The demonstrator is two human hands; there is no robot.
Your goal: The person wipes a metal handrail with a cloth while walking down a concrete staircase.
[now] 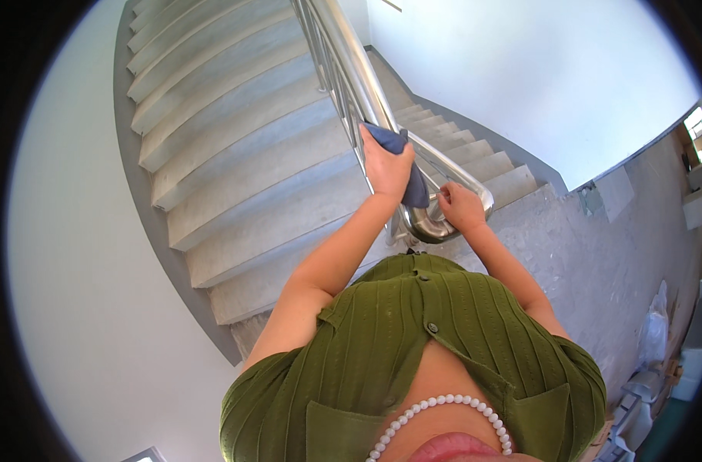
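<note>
My left hand [387,165] is closed round a dark blue cloth [416,185], pressing it against the shiny metal handrail [356,65]. One part of the cloth shows above the fingers, and another hangs down along the rail toward me. At the rail's curved end [432,229], close in front of my body, my right hand [462,208] rests over the bend with its fingers curled in. Its palm side is hidden.
Concrete stairs [251,173] run along the left of the railing, beside a pale wall [74,231]. Another flight [462,150] lies beyond the rail. At the right, a grey concrete floor [566,254] holds a clear plastic bag [655,327] and assorted items near the edge.
</note>
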